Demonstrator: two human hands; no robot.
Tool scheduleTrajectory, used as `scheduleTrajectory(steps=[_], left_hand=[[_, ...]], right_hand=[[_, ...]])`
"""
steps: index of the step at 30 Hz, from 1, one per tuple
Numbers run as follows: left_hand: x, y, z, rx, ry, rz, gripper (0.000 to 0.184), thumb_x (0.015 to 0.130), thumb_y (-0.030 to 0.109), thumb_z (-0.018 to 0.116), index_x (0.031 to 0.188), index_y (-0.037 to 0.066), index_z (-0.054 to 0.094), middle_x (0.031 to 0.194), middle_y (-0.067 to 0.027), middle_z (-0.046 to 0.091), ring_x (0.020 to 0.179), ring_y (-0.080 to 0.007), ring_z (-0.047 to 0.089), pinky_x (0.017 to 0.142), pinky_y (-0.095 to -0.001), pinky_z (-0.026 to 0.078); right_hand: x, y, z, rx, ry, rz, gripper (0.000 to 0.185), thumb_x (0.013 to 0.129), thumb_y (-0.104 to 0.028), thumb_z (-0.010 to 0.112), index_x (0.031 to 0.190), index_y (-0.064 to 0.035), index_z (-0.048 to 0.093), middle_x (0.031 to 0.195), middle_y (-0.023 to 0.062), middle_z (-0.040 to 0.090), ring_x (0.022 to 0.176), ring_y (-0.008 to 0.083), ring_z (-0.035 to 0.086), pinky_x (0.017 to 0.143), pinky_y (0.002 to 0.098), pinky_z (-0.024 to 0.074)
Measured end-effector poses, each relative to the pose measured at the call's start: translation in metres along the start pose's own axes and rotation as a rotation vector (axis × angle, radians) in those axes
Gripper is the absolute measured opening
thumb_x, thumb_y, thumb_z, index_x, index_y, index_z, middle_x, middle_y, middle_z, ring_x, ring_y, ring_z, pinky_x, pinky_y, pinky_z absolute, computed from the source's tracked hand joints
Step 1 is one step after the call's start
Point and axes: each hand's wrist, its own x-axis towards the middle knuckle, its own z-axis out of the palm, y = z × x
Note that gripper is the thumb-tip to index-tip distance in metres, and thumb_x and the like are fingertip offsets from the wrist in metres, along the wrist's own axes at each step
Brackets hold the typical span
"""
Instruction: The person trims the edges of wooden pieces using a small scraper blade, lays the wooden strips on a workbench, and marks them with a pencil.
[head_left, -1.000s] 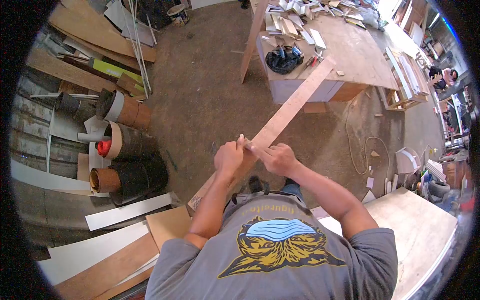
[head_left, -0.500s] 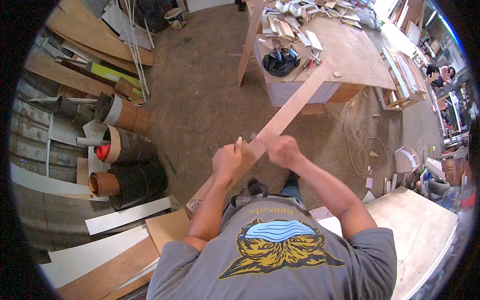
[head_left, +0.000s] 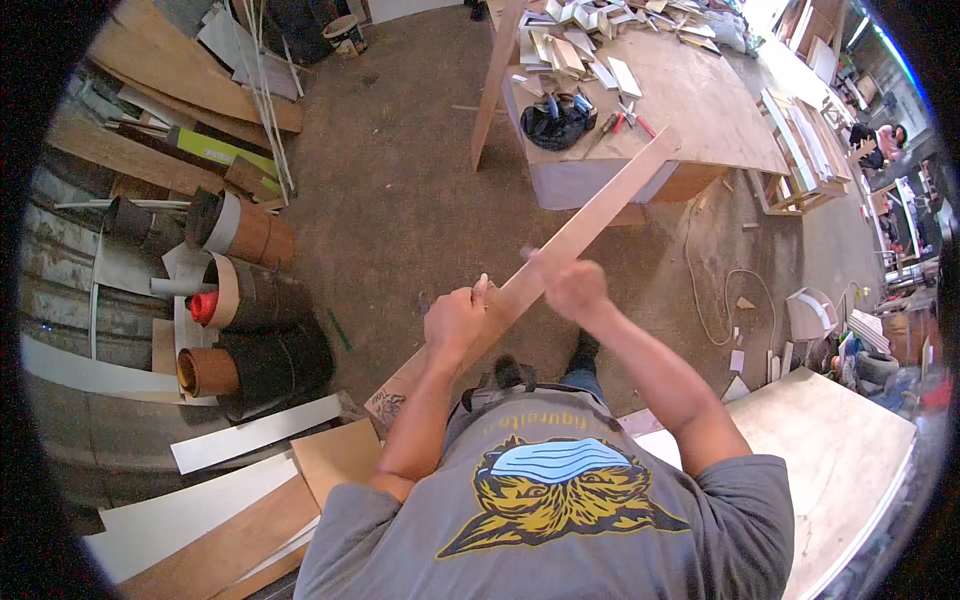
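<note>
A long, flat wooden plank runs diagonally from near my waist toward the workbench, with dark handwriting-like marks near its lower end. My left hand is closed around the plank about midway, thumb pointing up. Just further along, my right hand is a blurred fist against the plank's right edge. A small smeared shape shows past the opposite edge; whether it is fingertips or something held, I cannot tell. The plank's far end overlaps the workbench in view; contact there is unclear.
On the workbench lie wood offcuts, a black plastic bag and pliers. Material rolls and boards stand at left. A pale panel is at right, near a cord on the floor. A person sits far right.
My right hand has shifted slightly along the plank, still blurred. The plank's far end has swung a little to the right, covering a small wood piece on the bench. My left hand keeps its grip.
</note>
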Motion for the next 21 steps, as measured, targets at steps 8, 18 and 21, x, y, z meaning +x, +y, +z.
scheduleTrajectory(steps=[8, 18, 21], left_hand=[[-0.001, 0.0, 0.008, 0.098, 0.174, 0.109, 0.063, 0.107, 0.057, 0.043, 0.083, 0.008, 0.075, 0.084, -0.0224, 0.074, 0.081, -0.0448, 0.072, 0.072, -0.0566, 0.056], [0.003, -0.001, 0.01, 0.065, 0.217, 0.122, 0.06, 0.106, 0.055, 0.047, 0.08, 0.008, 0.073, 0.08, -0.0226, 0.072, 0.078, -0.0452, 0.071, 0.069, -0.0566, 0.055], [0.001, -0.008, 0.011, 0.073, 0.219, 0.143, 0.06, 0.106, 0.056, 0.047, 0.08, 0.008, 0.073, 0.08, -0.0223, 0.072, 0.077, -0.0449, 0.071, 0.069, -0.0566, 0.055]], right_hand=[[0.007, -0.01, -0.021, -0.057, -0.19, 0.157, 0.029, 0.098, -0.026, 0.059, 0.123, -0.026, 0.072, 0.085, 0.0068, 0.076, 0.072, 0.0249, 0.075, 0.056, 0.0432, 0.0586], [-0.001, -0.009, 0.002, 0.022, 0.103, -0.121, 0.04, 0.094, -0.015, 0.058, 0.132, -0.0211, 0.071, 0.085, 0.0075, 0.076, 0.061, 0.0248, 0.071, 0.049, 0.0399, 0.055], [0.002, 0.006, -0.01, -0.041, -0.093, 0.035, 0.03, 0.1, -0.025, 0.057, 0.127, -0.0254, 0.07, 0.091, 0.0081, 0.077, 0.072, 0.0263, 0.076, 0.056, 0.045, 0.0595]])
